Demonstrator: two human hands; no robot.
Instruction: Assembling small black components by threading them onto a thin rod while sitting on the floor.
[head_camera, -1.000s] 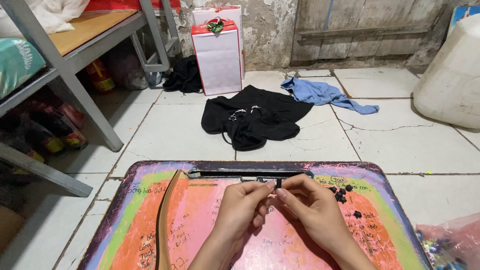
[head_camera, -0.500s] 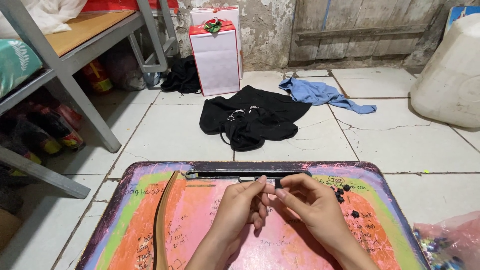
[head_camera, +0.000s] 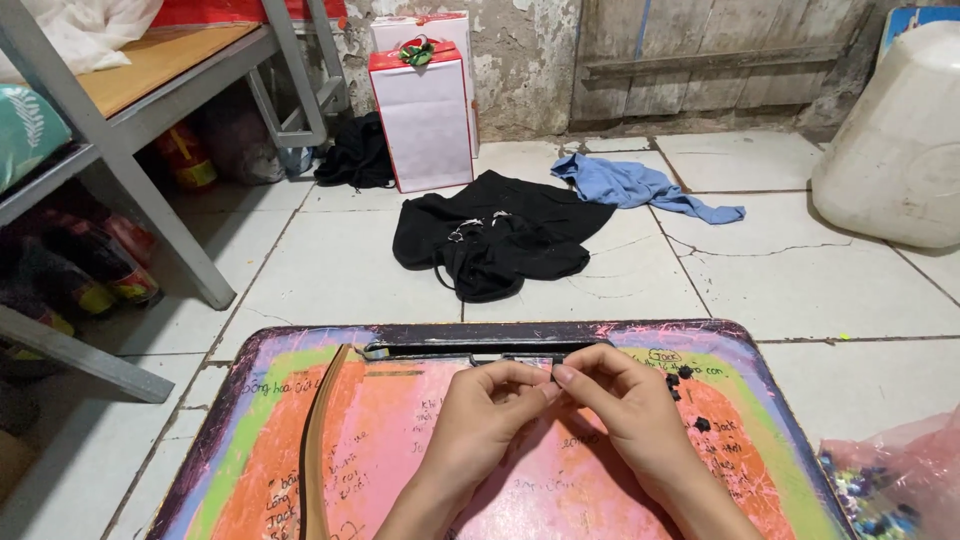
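Clearly both hands meet over the middle of the painted tabletop (head_camera: 300, 430). The left hand (head_camera: 478, 425) and the right hand (head_camera: 625, 420) have their fingertips pressed together around a very small dark piece (head_camera: 553, 376); it is mostly hidden by the fingers, so I cannot tell its shape. Both hands are nearly closed in a pinch, with no open palm.

I judge this piece to be very light, hard and easy to drop, so only a fingertip pinch on its sides can hold it.

Just beyond the fingers a long dark bar (head_camera: 470, 349) lies across the far part of the table. Some small black bits (head_camera: 690, 400) are scattered to the right of the right hand. A brown strip (head_camera: 316, 440) runs along the left side. At the right edge is a pink plastic bag (head_camera: 900, 480). On the tiled floor further away lie black clothes (head_camera: 500, 235) and a blue cloth (head_camera: 640, 187).
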